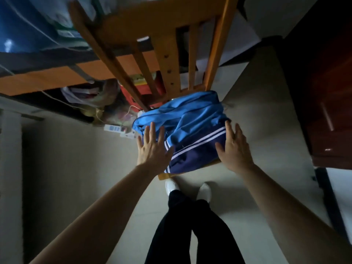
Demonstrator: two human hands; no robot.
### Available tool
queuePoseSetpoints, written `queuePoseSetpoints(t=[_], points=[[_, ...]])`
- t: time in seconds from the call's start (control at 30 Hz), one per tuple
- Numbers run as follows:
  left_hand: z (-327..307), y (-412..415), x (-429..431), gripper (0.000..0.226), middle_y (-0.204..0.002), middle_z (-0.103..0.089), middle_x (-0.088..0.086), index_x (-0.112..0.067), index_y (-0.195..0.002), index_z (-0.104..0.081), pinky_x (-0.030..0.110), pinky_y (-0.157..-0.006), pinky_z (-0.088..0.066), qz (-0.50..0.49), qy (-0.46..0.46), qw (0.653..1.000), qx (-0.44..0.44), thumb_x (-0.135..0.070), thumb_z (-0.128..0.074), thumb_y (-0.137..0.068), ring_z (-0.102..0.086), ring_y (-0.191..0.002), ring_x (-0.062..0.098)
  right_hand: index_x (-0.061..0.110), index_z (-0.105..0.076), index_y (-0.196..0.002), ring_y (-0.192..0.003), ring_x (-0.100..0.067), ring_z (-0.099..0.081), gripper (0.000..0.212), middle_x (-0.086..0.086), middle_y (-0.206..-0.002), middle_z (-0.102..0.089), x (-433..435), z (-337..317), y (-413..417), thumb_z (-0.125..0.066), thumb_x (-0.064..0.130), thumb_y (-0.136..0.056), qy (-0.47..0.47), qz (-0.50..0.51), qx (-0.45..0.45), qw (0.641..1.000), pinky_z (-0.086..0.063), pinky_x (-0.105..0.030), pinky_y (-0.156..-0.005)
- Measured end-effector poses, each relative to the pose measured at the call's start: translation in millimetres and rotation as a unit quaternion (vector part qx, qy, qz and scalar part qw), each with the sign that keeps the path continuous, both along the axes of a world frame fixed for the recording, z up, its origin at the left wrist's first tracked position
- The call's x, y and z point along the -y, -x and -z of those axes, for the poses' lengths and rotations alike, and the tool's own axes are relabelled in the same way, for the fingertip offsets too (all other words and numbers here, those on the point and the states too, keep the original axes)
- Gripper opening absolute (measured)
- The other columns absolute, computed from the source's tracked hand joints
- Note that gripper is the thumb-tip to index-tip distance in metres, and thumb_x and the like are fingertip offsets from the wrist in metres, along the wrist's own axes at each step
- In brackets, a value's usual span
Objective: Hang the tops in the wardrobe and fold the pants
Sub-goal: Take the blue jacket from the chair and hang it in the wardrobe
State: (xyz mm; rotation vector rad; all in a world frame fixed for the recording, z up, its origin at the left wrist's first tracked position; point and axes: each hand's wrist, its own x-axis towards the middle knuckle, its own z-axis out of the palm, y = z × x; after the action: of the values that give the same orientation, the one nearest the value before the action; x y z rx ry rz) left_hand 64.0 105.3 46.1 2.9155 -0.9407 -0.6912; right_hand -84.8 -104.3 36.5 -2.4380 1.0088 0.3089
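Observation:
A light-blue and navy garment [192,128] with white stripes lies crumpled on the seat of a wooden chair [165,60]. My left hand [152,147] is spread flat at the garment's left edge, fingers straight, over the cloth. At the right edge my right hand [234,147] is also flat with fingers straight. Neither hand grips the fabric. I cannot tell whether the garment is a top or pants.
The chair's slatted back rises toward a desk [57,75] with clutter and a red box [139,90] beneath it. A power strip [118,129] lies on the floor at the left. Dark red-brown furniture [327,103] stands at the right. My feet in white shoes [188,189] stand before the chair.

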Motion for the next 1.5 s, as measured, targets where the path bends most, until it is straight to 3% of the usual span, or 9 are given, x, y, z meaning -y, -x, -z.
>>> queuePoseSetpoints(t=[0.33, 0.53, 0.73, 0.87, 1.03, 1.13, 1.27, 1.37, 1.5], points=[[199.2, -33.0, 113.4, 0.122, -0.162, 0.001, 0.016, -0.025, -0.153, 0.017, 0.068, -0.111, 0.005, 0.096, -0.075, 0.990, -0.072, -0.055, -0.072, -0.074, 0.004, -0.149, 0.037, 0.029, -0.013, -0.157, -0.145, -0.038, -0.024, 0.076, -0.016, -0.162, -0.013, 28.4, 178.0, -20.9, -0.053, 0.050, -0.095, -0.141, 0.236, -0.050, 0.960, -0.031, -0.050, -0.115], [218.1, -32.8, 83.4, 0.070, -0.124, -0.052, 0.013, -0.025, -0.145, -0.035, 0.047, -0.083, -0.049, 0.131, -0.031, 0.988, -0.072, -0.036, -0.064, -0.083, -0.058, -0.107, 0.039, 0.011, -0.015, -0.155, -0.130, -0.040, -0.047, 0.087, -0.020, -0.148, -0.040, 40.1, 206.3, -58.3, -0.065, 0.034, -0.086, -0.168, 0.451, 0.028, 0.876, -0.043, -0.044, -0.107], [193.7, -51.2, -23.6, 0.064, -0.127, -0.052, 0.016, -0.027, -0.140, -0.044, 0.047, -0.076, -0.048, 0.029, -0.127, 0.989, -0.073, -0.039, -0.065, -0.081, -0.058, -0.104, 0.043, 0.018, -0.059, -0.114, -0.095, -0.030, -0.063, 0.031, -0.009, -0.096, -0.065, -28.6, 193.2, -83.1, -0.059, 0.013, -0.083, -0.330, 0.228, 0.013, 0.916, -0.047, -0.037, -0.082], [187.1, -60.9, -51.6, 0.064, -0.123, -0.046, 0.021, -0.022, -0.136, -0.044, 0.051, -0.087, -0.045, -0.013, -0.183, 0.980, -0.070, -0.033, -0.069, -0.078, -0.051, -0.109, 0.045, 0.020, -0.058, -0.127, -0.062, -0.022, -0.056, 0.051, -0.008, -0.067, -0.059, -45.2, 187.0, -74.2, -0.060, 0.006, -0.077, -0.481, 0.153, -0.066, 0.861, -0.046, -0.030, -0.056], [192.3, -56.3, -0.9, 0.074, -0.136, -0.038, 0.018, -0.011, -0.135, -0.040, 0.049, -0.104, -0.032, -0.043, -0.051, 0.996, -0.058, -0.033, -0.071, -0.071, -0.036, -0.126, 0.037, 0.022, -0.069, -0.119, -0.113, -0.026, -0.062, 0.033, -0.007, -0.119, -0.069, -12.5, 195.7, -64.6, -0.057, 0.026, -0.089, -0.224, 0.174, -0.037, 0.958, -0.046, -0.029, -0.093], [198.5, -48.4, 59.5, 0.089, -0.150, -0.033, 0.009, -0.017, -0.150, -0.026, 0.047, -0.111, -0.023, -0.001, 0.055, 0.997, -0.060, -0.043, -0.066, -0.074, -0.030, -0.136, 0.032, 0.018, -0.060, -0.125, -0.120, -0.027, -0.056, 0.036, -0.011, -0.132, -0.056, 26.2, 199.5, -55.4, -0.056, 0.026, -0.091, -0.098, 0.262, 0.016, 0.960, -0.044, -0.033, -0.100], [203.7, -38.7, 112.4, 0.091, -0.137, -0.051, 0.016, -0.023, -0.155, -0.012, 0.047, -0.107, -0.030, 0.053, -0.023, 0.991, -0.120, -0.033, -0.065, -0.080, -0.047, -0.127, 0.034, 0.017, -0.046, -0.137, -0.129, -0.029, -0.044, 0.045, -0.012, -0.145, -0.040, 80.0, 206.2, -47.5, -0.052, 0.023, -0.093, 0.049, 0.273, 0.021, 0.960, -0.038, -0.037, -0.102], [201.8, -37.7, 101.6, 0.046, -0.114, -0.065, 0.015, -0.022, -0.123, -0.056, 0.042, -0.090, -0.045, 0.103, -0.020, 0.992, -0.075, -0.019, -0.059, -0.077, -0.059, -0.107, 0.038, 0.020, -0.028, -0.151, -0.137, -0.031, -0.035, 0.060, -0.013, -0.154, -0.029, 113.4, 219.0, -53.6, -0.049, 0.036, -0.097, 0.045, 0.327, -0.034, 0.943, -0.035, -0.039, -0.105], [210.9, -35.0, 37.5, 0.028, -0.105, -0.065, 0.017, -0.013, -0.103, -0.065, 0.042, -0.087, -0.044, 0.146, -0.040, 0.988, -0.031, -0.015, -0.060, -0.075, -0.056, -0.105, 0.039, 0.018, -0.026, -0.154, -0.140, -0.031, -0.036, 0.092, -0.011, -0.156, -0.031, 135.2, 228.4, -62.8, -0.045, 0.074, -0.083, -0.149, 0.498, -0.086, 0.850, -0.031, -0.045, -0.112]])
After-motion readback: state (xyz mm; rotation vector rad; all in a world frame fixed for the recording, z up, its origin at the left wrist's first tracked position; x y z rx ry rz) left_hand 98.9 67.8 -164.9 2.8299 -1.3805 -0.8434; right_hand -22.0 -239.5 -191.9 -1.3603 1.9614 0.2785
